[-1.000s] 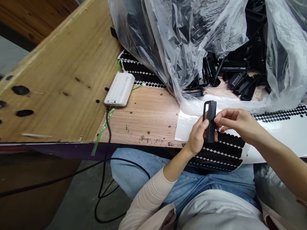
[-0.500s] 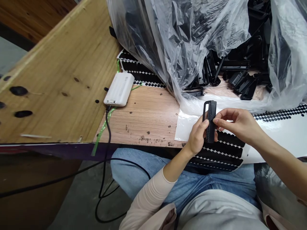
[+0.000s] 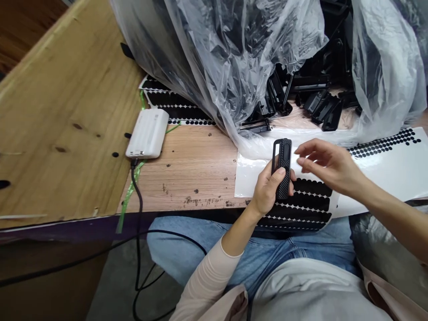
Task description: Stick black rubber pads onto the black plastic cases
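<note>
My left hand (image 3: pixel 267 189) is wrapped round a black plastic part (image 3: pixel 283 171) with a textured face and a long slot along its left side. The thumb lies on its front, and the part stands nearly upright over the sheets. Just to its right, my right hand (image 3: pixel 329 167) is apart from the part, fingers loosely curled with a gap between thumb and fingertips. I see nothing in it. Below both hands lies a sheet of black round stickers (image 3: pixel 304 205), overhanging the table's front edge. A white backing sheet (image 3: pixel 384 171) with rows of black dots lies to the right.
A clear plastic bag (image 3: pixel 230 76) with many similar black parts (image 3: pixel 323 109) spilling out covers the back of the table. At the left are a white power bank (image 3: pixel 147 133) with a black cable (image 3: pixel 138 196) and a slanting wooden board (image 3: pixel 67 120).
My right hand has let go of the black plastic part and moved off to the right, its fingers opening. The left hand keeps its hold. The whole view has shifted somewhat.
</note>
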Demonstrator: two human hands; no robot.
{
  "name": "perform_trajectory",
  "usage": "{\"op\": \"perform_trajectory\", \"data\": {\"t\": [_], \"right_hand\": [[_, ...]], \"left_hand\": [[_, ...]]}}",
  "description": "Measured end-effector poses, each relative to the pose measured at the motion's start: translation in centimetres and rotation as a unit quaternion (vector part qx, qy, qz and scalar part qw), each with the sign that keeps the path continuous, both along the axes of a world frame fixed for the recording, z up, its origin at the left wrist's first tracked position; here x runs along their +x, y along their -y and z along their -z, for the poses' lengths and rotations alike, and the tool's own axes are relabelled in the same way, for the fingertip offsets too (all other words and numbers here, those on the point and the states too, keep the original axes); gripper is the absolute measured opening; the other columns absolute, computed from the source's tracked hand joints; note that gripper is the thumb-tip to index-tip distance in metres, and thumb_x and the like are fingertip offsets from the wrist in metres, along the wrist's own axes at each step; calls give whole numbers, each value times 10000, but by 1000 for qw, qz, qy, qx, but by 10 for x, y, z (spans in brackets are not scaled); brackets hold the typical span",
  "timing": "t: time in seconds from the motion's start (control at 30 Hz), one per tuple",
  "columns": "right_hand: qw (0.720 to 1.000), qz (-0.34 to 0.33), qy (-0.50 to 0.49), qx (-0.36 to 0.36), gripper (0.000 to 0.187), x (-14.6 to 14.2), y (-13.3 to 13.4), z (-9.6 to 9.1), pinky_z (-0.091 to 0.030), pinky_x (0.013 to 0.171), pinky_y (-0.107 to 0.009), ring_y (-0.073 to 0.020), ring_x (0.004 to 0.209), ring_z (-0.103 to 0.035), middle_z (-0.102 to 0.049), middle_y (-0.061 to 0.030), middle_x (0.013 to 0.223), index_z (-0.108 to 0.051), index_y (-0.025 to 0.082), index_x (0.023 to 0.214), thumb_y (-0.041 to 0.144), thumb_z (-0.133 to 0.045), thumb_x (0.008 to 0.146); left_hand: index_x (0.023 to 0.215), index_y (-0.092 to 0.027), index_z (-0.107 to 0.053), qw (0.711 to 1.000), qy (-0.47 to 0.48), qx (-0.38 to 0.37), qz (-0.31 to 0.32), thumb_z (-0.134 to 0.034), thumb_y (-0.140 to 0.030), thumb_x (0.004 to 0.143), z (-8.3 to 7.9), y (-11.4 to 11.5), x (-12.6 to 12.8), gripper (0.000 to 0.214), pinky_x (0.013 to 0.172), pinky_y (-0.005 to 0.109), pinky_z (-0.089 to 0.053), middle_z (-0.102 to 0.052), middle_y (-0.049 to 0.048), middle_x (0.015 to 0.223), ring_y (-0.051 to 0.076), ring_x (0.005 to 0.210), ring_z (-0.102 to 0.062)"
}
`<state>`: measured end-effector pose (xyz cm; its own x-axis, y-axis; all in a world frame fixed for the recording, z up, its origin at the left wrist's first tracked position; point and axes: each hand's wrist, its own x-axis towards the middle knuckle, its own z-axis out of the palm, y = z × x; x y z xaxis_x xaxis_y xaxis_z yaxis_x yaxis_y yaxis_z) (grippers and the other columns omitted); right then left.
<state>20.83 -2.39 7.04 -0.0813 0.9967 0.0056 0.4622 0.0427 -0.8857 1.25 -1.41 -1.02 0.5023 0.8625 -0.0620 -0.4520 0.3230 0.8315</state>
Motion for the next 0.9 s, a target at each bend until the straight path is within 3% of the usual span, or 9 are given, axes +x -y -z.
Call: {"op": "perform_trajectory", "data": {"t": [0.1, 0.2, 0.3, 0.4, 0.47, 0.53, 0.63, 0.77, 0.9], "right_hand": [[988, 33, 147, 25, 231, 42, 18, 3, -620, 744, -406, -256, 841, -768, -828, -72, 1007, -814, 258, 1055, 461, -714, 1008], [963, -8, 267, 30, 259, 72, 47, 11, -558, 637, -401, -244, 706, -729, -831, -74, 945, -832, 263, 984, 476, -688, 1023], [961, -55, 266, 41, 219, 75, 74, 12, -542, 600, -374, -220, 664, -719, -821, -61, 885, -824, 279, 962, 407, -667, 1045], [975, -105, 185, 62, 146, 63, 86, -4, -563, 619, -359, -215, 694, -736, -808, -42, 821, -822, 308, 923, 306, -711, 1018], [990, -96, 97, 47, 104, 57, 80, -19, -574, 628, -365, -221, 700, -727, -792, -35, 790, -828, 323, 910, 306, -767, 992], [999, -26, 22, 8, 80, 53, 64, -28, -582, 654, -378, -234, 740, -720, -783, -42, 808, -834, 323, 902, 373, -827, 963], [994, 64, -65, -67, 210, 48, 25, -26, -598, 779, -379, -257, 949, -740, -811, -62, 1025, -838, 291, 873, 489, -903, 887], [976, 50, -159, -142, 324, 32, -16, -14, -584, 911, -375, -262, 1096, -723, -798, -67, 1257, -843, 251, 818, 544, -974, 776], [966, 34, -183, -179, 327, 18, -25, -10, -561, 872, -343, -217, 987, -705, -827, -49, 1091, -862, 269, 836, 556, -990, 747]], "left_hand": [[1084, -178, -621, 1000, 11, 3, -2, -694, -573, 1018, -1, -1, 1, 408, 603, 265, -549, -726, 30, 933, 137, 623, -706], [1079, -171, -638, 1000, 15, -1, 2, -693, -564, 1024, -2, -2, 3, 401, 706, 305, -610, -724, 36, 931, 177, 731, -756], [1125, -168, -654, 1000, -1, 4, -6, -701, -561, 1025, -3, -2, 4, 408, 800, 332, -631, -731, 41, 930, 194, 806, -769], [1136, -165, -653, 1000, -9, 4, -12, -703, -560, 1025, -3, -3, 4, 413, 826, 337, -636, -735, 38, 920, 172, 769, -749], [1177, -164, -635, 1000, 1, -5, 4, -687, -560, 1031, -3, -4, 3, 425, 752, 325, -640, -738, 27, 878, 144, 657, -705], [1280, -152, -605, 999, 15, -8, 31, -648, -558, 1043, -2, -4, 1, 473, 631, 295, -616, -744, 23, 820, 130, 551, -652], [1440, -99, -544, 998, 17, -9, 66, -601, -543, 1046, -1, -5, -2, 597, 521, 264, -565, -767, 46, 784, 137, 487, -627], [1498, -73, -532, 996, 3, -24, 80, -593, -540, 1033, -1, -4, -4, 662, 485, 250, -539, -781, 62, 778, 142, 464, -631], [1492, -79, -555, 996, 13, -23, 83, -587, -537, 1040, -3, -4, -3, 645, 499, 247, -538, -779, 60, 779, 135, 467, -627]]}}
